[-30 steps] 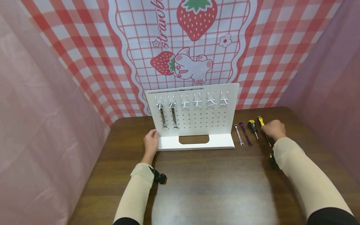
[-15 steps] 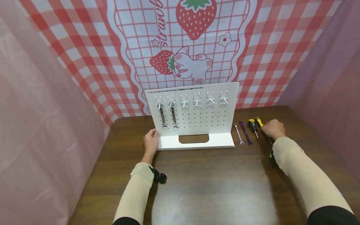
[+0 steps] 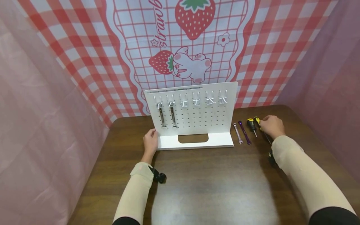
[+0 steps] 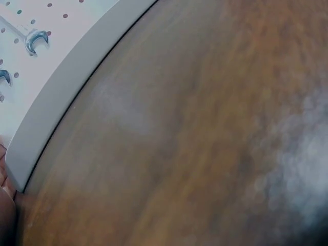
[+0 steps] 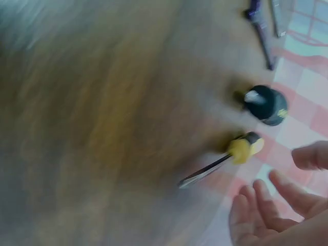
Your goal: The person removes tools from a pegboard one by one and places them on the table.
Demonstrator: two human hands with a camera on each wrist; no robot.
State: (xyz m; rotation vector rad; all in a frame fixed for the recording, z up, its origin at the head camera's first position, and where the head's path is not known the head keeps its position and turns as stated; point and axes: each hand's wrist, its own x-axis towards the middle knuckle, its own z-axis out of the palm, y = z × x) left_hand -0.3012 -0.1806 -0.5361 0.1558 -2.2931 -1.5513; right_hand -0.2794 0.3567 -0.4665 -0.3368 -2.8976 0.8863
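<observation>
A white pegboard [image 3: 197,128] stands on the table, and my left hand [image 3: 150,141] grips it at the lower left edge. Two silver wrenches hang from its left hooks, an outer wrench [image 3: 162,117] and an inner wrench [image 3: 173,117]. Right of the board, my right hand [image 3: 272,125] is beside a slim screwdriver [image 5: 245,147] with a yellow-and-black handle. In the right wrist view its fingers and thumb are spread, with a gap to that screwdriver, which lies on the table. A short black-and-yellow screwdriver [image 3: 251,123] lies to its left.
A purple wrench [image 3: 244,132] and a small silver wrench [image 3: 237,133] lie between the pegboard and the screwdrivers. Several white hooks [image 3: 210,100] on the board carry nothing. A red-checked cloth [image 3: 258,68] hangs behind the brown table [image 3: 202,184], with pink curtains at both sides.
The slim screwdriver has shifted slightly left toward the short one. My right hand has moved slightly up and left beside it. My left hand stays at the board's edge.
</observation>
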